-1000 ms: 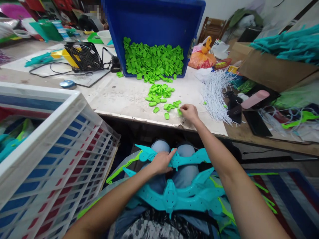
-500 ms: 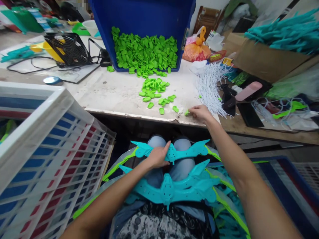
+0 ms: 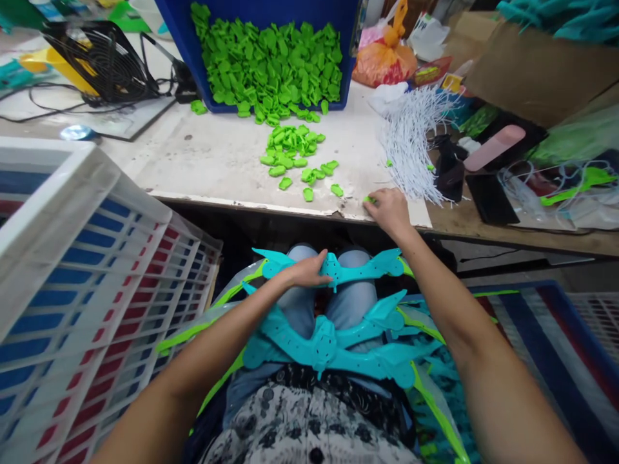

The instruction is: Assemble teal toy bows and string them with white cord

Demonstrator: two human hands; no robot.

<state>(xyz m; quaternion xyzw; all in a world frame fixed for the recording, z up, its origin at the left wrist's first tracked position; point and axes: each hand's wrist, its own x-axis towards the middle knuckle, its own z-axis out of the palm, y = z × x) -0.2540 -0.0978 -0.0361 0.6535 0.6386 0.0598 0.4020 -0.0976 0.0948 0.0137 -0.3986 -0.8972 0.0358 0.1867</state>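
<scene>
My left hand (image 3: 311,270) grips the middle of a turquoise winged plastic piece (image 3: 358,272) above my knees, with its thumb along the near side of the centre. At the table's front edge, my right hand (image 3: 389,207) pinches a small green plastic part (image 3: 370,199), partly covered by the fingers. Closer to my body, more turquoise pieces (image 3: 324,345) lie across my lap, with lime-green strips (image 3: 438,412) at their ends. A loose pile of green parts (image 3: 293,142) and several single ones lie on the table, left of my right hand.
A tipped blue bin (image 3: 275,71) full of green parts stands at the back. White ties (image 3: 416,142) lie right of it, near an orange bag (image 3: 384,61). A white crate (image 3: 159,258) flanks my left; a black fan (image 3: 106,61) stands beyond. A phone (image 3: 491,200) lies right.
My right hand has stayed at the table edge with the green part, its fingers drawn closer round it. The left hand still holds the turquoise piece. The view has tilted downward.
</scene>
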